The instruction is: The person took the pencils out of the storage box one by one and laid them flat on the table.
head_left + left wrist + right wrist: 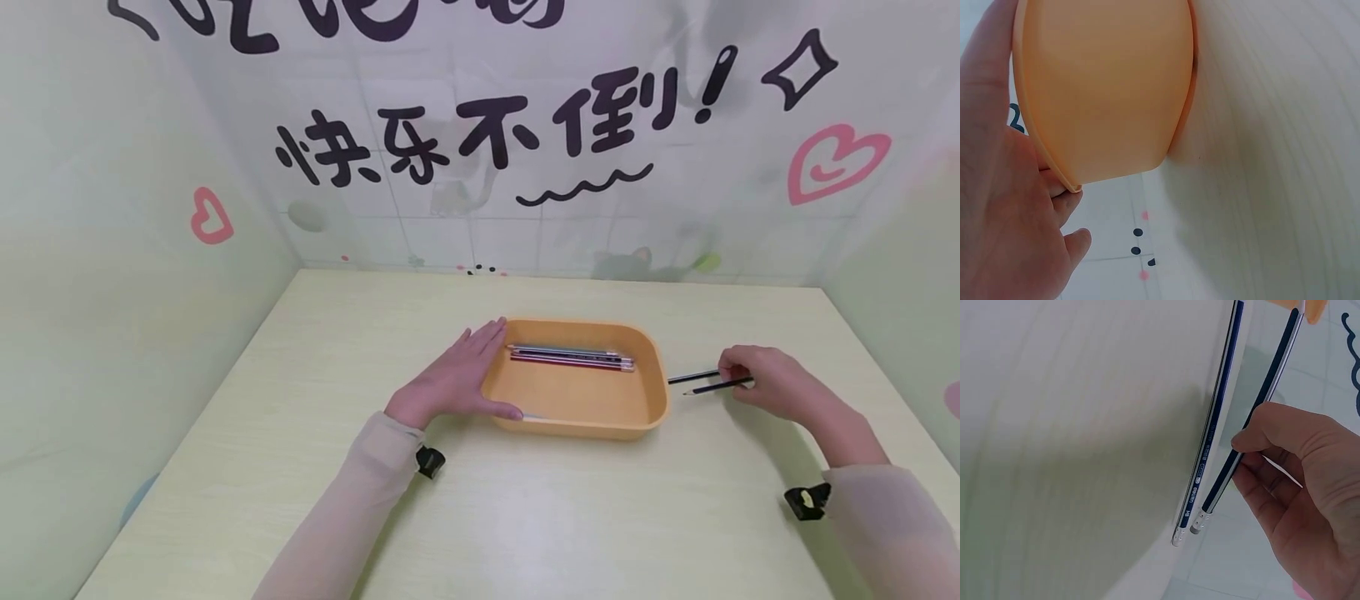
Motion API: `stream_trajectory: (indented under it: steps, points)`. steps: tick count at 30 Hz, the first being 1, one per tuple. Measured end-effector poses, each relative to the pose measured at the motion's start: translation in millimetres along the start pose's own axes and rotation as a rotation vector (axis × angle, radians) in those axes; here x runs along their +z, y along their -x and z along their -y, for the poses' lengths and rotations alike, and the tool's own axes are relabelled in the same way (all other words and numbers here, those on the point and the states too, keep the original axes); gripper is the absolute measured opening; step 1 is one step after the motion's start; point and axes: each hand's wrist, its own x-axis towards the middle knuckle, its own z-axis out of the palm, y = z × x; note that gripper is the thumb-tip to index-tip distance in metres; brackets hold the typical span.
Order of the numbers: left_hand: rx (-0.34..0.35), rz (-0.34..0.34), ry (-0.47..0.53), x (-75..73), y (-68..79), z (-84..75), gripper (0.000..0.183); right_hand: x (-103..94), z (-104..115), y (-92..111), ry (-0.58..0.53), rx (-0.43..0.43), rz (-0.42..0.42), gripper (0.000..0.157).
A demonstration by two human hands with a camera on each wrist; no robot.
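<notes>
An orange plastic tray [570, 402] stands on the table, several pencils [570, 357] lying side by side along its far part. Around the tray's left end, my left hand [457, 375] grips the rim, thumb over the near edge and fingers toward the far corner. A pale strip [535, 417], too small to identify, shows by the thumb. To the right of the tray, my right hand [780, 383] pinches a dark blue striped pencil [1279, 356] between thumb and fingers, its white-and-metal end downward in the right wrist view. A second striped pencil [1210, 431] lies on the table beside it.
The pale wooden table [562, 508] extends on all sides of the tray. Behind it rises a white printed backdrop [465, 233] with black lettering. Side panels flank the table, and a small black device [808, 502] sits at the right wrist.
</notes>
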Motion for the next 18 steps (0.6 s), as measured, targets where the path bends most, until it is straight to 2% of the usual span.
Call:
stream_trajectory:
  steps: [18]
  points:
    - [-0.008, 0.0, 0.008, 1.8, 0.0, 0.1, 0.13, 8.7, -4.1, -6.9, -0.012, 0.011, 0.035, 0.028]
